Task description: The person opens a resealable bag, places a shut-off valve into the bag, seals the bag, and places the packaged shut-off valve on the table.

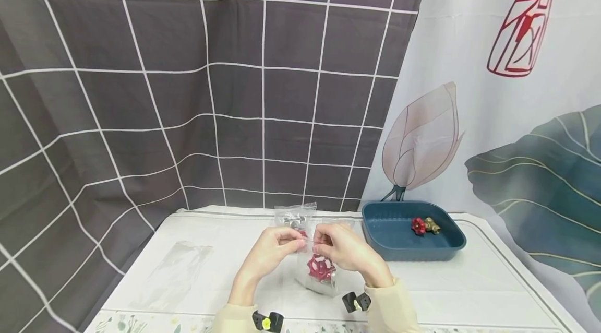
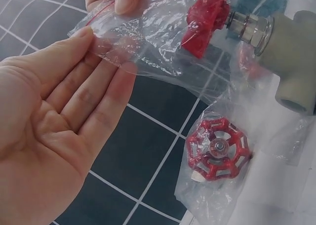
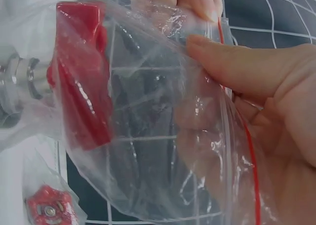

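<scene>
A clear zip bag (image 3: 148, 101) with a red seal line holds a valve with a red handwheel (image 2: 205, 25) and a thick grey-green body (image 2: 294, 62). My left hand (image 1: 271, 247) pinches the bag's top edge between thumb and fingertips. On the other side of that edge, my right hand (image 1: 346, 248) pinches it too, its thumb in front and fingers behind the film. The hands are close together, with the bagged valve below them. Behind it lies a second bagged valve, its red handwheel (image 2: 218, 148) seen through the plastic.
A blue tray (image 1: 413, 254) stands to the right, holding a brass valve (image 1: 432, 225) with a red handwheel (image 1: 418, 226). Flat clear plastic (image 1: 173, 273) lies on the white table (image 1: 225, 249) at left. A gridded dark curtain (image 1: 235, 93) hangs behind.
</scene>
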`<state>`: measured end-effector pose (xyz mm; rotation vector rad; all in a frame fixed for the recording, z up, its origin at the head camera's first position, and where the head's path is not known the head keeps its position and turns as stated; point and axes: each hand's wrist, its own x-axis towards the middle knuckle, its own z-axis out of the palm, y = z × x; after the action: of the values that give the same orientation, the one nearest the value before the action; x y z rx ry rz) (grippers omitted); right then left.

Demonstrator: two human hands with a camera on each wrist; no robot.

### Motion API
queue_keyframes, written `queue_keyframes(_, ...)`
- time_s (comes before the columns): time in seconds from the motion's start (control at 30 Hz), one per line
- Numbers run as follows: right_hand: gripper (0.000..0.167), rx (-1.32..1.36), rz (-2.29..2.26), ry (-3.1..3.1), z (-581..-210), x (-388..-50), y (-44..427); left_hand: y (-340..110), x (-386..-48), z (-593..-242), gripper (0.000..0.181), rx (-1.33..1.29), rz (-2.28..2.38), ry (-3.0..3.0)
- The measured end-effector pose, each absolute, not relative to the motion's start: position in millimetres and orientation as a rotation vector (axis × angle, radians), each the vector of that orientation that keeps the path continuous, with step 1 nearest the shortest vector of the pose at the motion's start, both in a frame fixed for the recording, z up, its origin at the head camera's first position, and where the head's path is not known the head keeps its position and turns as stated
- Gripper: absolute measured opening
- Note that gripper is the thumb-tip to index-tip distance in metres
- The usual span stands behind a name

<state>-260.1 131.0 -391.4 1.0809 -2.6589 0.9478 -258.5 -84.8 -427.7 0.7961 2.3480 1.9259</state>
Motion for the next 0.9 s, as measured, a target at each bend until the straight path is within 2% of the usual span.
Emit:
queue_keyframes(0.67, 0.027, 1.118, 0.986, -2.704, -389.2, -260.4, 144.8, -86.0, -258.6, -429.1, 0.024, 0.774, 1.923, 2.347)
queue_keyframes(0.9, 0.029, 1.045, 1.032, -2.651, -392.6, -262.3, 140.7, -81.2, -251.4, -419.4, 0.016, 0.723, 1.908, 2.435)
